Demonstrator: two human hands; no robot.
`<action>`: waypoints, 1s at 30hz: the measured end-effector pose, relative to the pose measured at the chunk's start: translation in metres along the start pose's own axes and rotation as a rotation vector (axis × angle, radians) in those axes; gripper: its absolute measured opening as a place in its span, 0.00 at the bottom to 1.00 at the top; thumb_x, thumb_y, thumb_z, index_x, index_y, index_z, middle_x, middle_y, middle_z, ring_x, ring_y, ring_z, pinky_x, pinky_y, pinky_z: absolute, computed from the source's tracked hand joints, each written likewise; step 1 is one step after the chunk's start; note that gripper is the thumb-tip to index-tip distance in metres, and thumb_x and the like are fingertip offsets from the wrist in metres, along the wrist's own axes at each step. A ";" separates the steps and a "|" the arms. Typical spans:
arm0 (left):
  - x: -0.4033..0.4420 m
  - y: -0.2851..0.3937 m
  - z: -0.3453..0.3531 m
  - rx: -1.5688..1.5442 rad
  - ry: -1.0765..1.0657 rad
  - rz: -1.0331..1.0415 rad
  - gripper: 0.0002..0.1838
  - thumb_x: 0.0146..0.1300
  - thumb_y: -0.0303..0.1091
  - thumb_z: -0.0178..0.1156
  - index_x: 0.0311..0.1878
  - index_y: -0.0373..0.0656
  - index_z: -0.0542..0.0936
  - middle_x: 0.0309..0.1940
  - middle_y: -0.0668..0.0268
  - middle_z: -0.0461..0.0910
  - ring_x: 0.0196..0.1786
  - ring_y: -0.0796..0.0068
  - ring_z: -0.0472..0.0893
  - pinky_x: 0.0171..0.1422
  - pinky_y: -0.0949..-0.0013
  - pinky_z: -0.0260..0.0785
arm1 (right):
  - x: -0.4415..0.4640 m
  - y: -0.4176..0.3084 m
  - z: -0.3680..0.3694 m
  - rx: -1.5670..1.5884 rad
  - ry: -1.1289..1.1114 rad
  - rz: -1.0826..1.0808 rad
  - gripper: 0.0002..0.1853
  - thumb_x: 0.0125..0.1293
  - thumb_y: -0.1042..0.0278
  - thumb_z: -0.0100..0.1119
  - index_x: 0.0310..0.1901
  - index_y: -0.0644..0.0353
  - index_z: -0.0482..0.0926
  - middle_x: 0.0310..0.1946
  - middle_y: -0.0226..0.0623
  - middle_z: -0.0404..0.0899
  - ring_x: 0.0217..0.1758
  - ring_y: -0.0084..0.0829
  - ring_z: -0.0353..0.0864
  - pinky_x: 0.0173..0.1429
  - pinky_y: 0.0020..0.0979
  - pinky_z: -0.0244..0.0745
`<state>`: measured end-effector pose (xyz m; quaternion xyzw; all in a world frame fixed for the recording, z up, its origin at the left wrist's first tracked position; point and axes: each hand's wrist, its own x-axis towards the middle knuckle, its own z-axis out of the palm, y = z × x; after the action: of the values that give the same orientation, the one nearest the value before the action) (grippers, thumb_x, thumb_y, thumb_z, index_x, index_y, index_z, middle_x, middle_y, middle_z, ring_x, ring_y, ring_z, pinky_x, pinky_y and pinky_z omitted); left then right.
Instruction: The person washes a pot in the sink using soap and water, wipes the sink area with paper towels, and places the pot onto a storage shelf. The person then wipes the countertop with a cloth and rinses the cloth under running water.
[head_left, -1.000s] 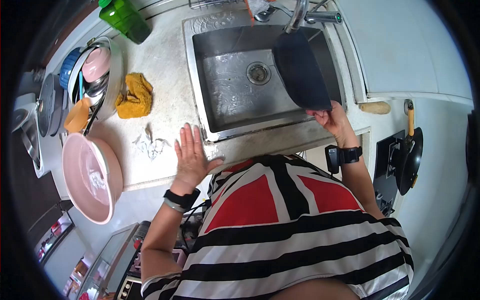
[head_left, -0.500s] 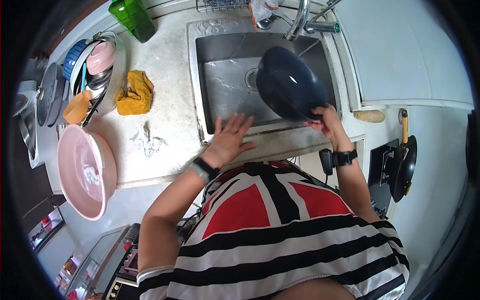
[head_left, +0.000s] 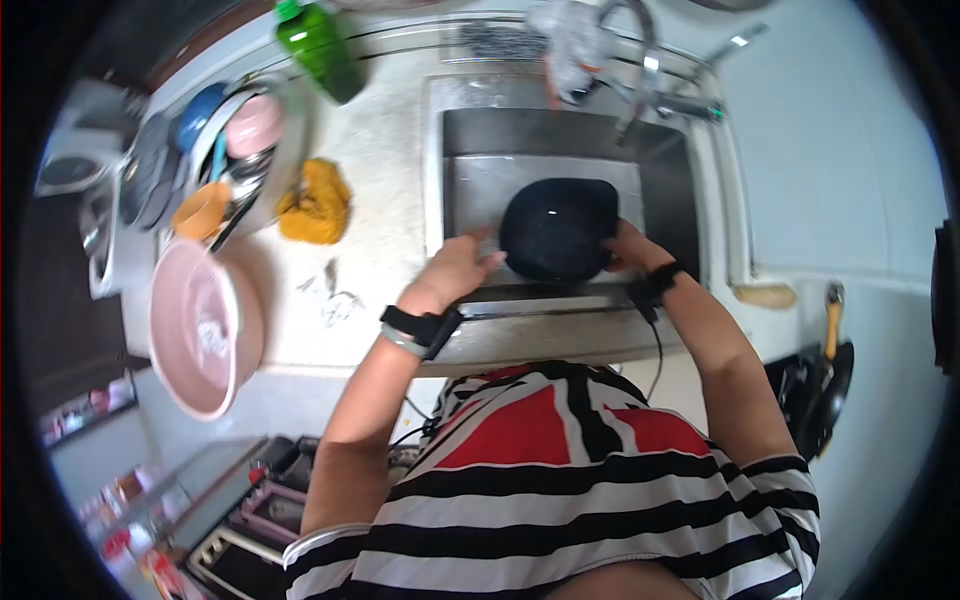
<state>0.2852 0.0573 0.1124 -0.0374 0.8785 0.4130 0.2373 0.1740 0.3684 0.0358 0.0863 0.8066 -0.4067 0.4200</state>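
Observation:
A glossy dark bowl (head_left: 558, 228) is in the steel sink (head_left: 470, 150), over its front half. My right hand (head_left: 632, 248) grips the bowl at its right edge, with some fingers hidden by it. At the bowl's left side, my left hand (head_left: 455, 270) reaches over the sink's front rim. Its fingers are apart and the thumb is close to the bowl's edge; blur hides whether they touch. Above the sink stands the curved faucet (head_left: 650, 65).
Left on the counter are a mustard cloth (head_left: 315, 203), a green bottle (head_left: 322, 50), a rack of dishes (head_left: 290, 130) and a crumpled white scrap (head_left: 335, 300). A pink basin (head_left: 255, 320) overhangs the counter's edge. Pans (head_left: 828, 395) hang at right.
The bowl has moved down and left into the sink and sits more level. My left hand has come closer to its left side. The view has shifted.

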 end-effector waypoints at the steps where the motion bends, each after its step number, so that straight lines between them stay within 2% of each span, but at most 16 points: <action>1: -0.005 0.000 -0.001 -0.049 0.023 -0.022 0.31 0.64 0.45 0.57 0.63 0.33 0.67 0.51 0.40 0.75 0.57 0.48 0.74 0.62 0.59 0.66 | -0.001 -0.003 0.001 0.005 -0.061 0.007 0.20 0.62 0.72 0.55 0.55 0.70 0.67 0.45 0.48 0.75 0.36 0.45 0.82 0.31 0.39 0.84; 3: -0.013 -0.007 0.005 -0.190 0.071 -0.022 0.30 0.65 0.45 0.57 0.63 0.33 0.67 0.50 0.40 0.76 0.56 0.48 0.75 0.61 0.60 0.67 | 0.014 0.001 -0.008 -0.264 -0.137 0.198 0.24 0.65 0.58 0.56 0.57 0.65 0.68 0.50 0.45 0.74 0.48 0.43 0.78 0.35 0.44 0.82; 5: -0.022 -0.007 0.010 -0.330 0.091 -0.121 0.27 0.65 0.40 0.59 0.63 0.35 0.69 0.50 0.45 0.77 0.48 0.61 0.79 0.52 0.67 0.71 | 0.056 0.022 -0.020 -0.716 0.143 0.006 0.26 0.66 0.50 0.55 0.59 0.60 0.68 0.49 0.39 0.75 0.48 0.39 0.77 0.41 0.46 0.80; 7: -0.027 -0.010 0.015 -0.391 0.128 -0.144 0.26 0.65 0.40 0.59 0.62 0.35 0.69 0.51 0.46 0.77 0.48 0.62 0.79 0.52 0.68 0.71 | 0.139 0.056 -0.070 -0.786 0.299 -0.340 0.23 0.67 0.52 0.53 0.57 0.58 0.69 0.48 0.35 0.75 0.47 0.35 0.77 0.44 0.41 0.78; 9: -0.028 -0.012 0.019 -0.400 0.166 -0.159 0.26 0.65 0.40 0.59 0.62 0.35 0.69 0.50 0.46 0.77 0.48 0.62 0.80 0.52 0.68 0.71 | 0.069 -0.041 -0.073 0.216 0.305 -0.201 0.23 0.66 0.50 0.54 0.54 0.58 0.70 0.51 0.40 0.75 0.50 0.34 0.78 0.46 0.43 0.75; 11: -0.031 -0.013 0.022 -0.405 0.205 -0.180 0.26 0.65 0.40 0.59 0.62 0.35 0.69 0.50 0.47 0.78 0.47 0.63 0.80 0.51 0.68 0.72 | 0.084 -0.064 -0.103 0.482 0.187 -0.392 0.16 0.69 0.59 0.52 0.53 0.58 0.70 0.50 0.40 0.76 0.53 0.34 0.77 0.50 0.41 0.76; 13: -0.032 -0.013 0.026 -0.396 0.276 -0.127 0.25 0.64 0.39 0.59 0.60 0.35 0.72 0.44 0.43 0.79 0.43 0.56 0.81 0.50 0.64 0.72 | 0.100 -0.087 -0.123 0.783 0.040 -0.341 0.16 0.69 0.72 0.49 0.57 0.63 0.67 0.50 0.43 0.75 0.56 0.35 0.76 0.56 0.37 0.76; 15: -0.037 -0.010 0.021 -0.413 0.291 -0.157 0.22 0.64 0.37 0.59 0.57 0.34 0.74 0.45 0.45 0.79 0.45 0.54 0.81 0.52 0.65 0.72 | 0.106 -0.102 -0.129 0.794 -0.017 -0.426 0.17 0.70 0.71 0.46 0.57 0.67 0.66 0.50 0.45 0.75 0.55 0.36 0.77 0.54 0.36 0.77; 18: -0.045 -0.033 0.013 -0.381 0.726 -0.133 0.17 0.60 0.32 0.60 0.50 0.33 0.78 0.47 0.46 0.79 0.49 0.49 0.79 0.56 0.62 0.70 | 0.100 -0.114 -0.130 0.827 -0.055 -0.480 0.18 0.71 0.71 0.41 0.58 0.72 0.63 0.51 0.51 0.75 0.56 0.38 0.76 0.55 0.35 0.77; 19: -0.050 -0.048 0.006 -0.172 0.965 -0.105 0.17 0.59 0.31 0.61 0.49 0.32 0.78 0.47 0.44 0.78 0.52 0.46 0.77 0.60 0.58 0.67 | 0.096 -0.117 -0.129 0.847 -0.037 -0.449 0.19 0.72 0.72 0.39 0.59 0.74 0.62 0.52 0.55 0.74 0.58 0.40 0.75 0.58 0.35 0.77; 21: -0.068 -0.096 -0.007 0.373 1.160 -0.214 0.26 0.56 0.33 0.63 0.59 0.38 0.72 0.54 0.41 0.72 0.58 0.41 0.69 0.63 0.49 0.62 | 0.083 -0.125 -0.122 0.890 -0.033 -0.464 0.18 0.72 0.72 0.38 0.59 0.73 0.62 0.52 0.57 0.73 0.57 0.41 0.76 0.57 0.34 0.77; 22: -0.080 -0.106 -0.012 0.416 1.107 -0.462 0.32 0.54 0.37 0.66 0.63 0.45 0.69 0.61 0.44 0.66 0.62 0.41 0.64 0.62 0.46 0.62 | 0.083 -0.128 -0.124 0.886 -0.073 -0.473 0.21 0.70 0.73 0.44 0.61 0.73 0.61 0.54 0.55 0.72 0.53 0.39 0.78 0.55 0.32 0.78; 24: -0.094 -0.122 -0.020 0.366 0.980 -0.689 0.37 0.49 0.44 0.70 0.64 0.48 0.68 0.64 0.49 0.62 0.64 0.46 0.61 0.62 0.44 0.61 | 0.080 -0.130 -0.129 0.869 -0.096 -0.486 0.24 0.68 0.72 0.48 0.64 0.72 0.59 0.56 0.53 0.72 0.49 0.37 0.80 0.50 0.29 0.80; 26: -0.101 -0.174 -0.005 0.313 0.938 -0.542 0.38 0.49 0.46 0.70 0.63 0.46 0.70 0.62 0.49 0.65 0.62 0.46 0.64 0.63 0.47 0.62 | 0.097 -0.123 -0.135 0.839 -0.125 -0.502 0.24 0.70 0.69 0.47 0.64 0.70 0.59 0.55 0.54 0.72 0.48 0.38 0.80 0.48 0.29 0.80; 29: -0.101 -0.160 -0.008 0.304 0.996 -0.394 0.27 0.51 0.30 0.69 0.55 0.34 0.74 0.54 0.44 0.72 0.54 0.45 0.72 0.58 0.53 0.66 | 0.053 -0.137 -0.107 0.818 -0.027 -0.578 0.22 0.70 0.67 0.48 0.61 0.67 0.61 0.55 0.51 0.73 0.53 0.40 0.78 0.53 0.37 0.78; 30: -0.100 -0.160 -0.006 0.280 1.024 -0.333 0.23 0.54 0.30 0.67 0.53 0.33 0.75 0.49 0.48 0.75 0.49 0.52 0.75 0.53 0.57 0.69 | 0.047 -0.139 -0.095 0.887 0.024 -0.554 0.21 0.70 0.66 0.49 0.61 0.65 0.62 0.55 0.48 0.73 0.54 0.40 0.77 0.55 0.40 0.77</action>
<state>0.4130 -0.0651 0.0477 -0.3400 0.9103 0.1781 -0.1552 0.0199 0.3369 0.1114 0.0437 0.5543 -0.8041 0.2105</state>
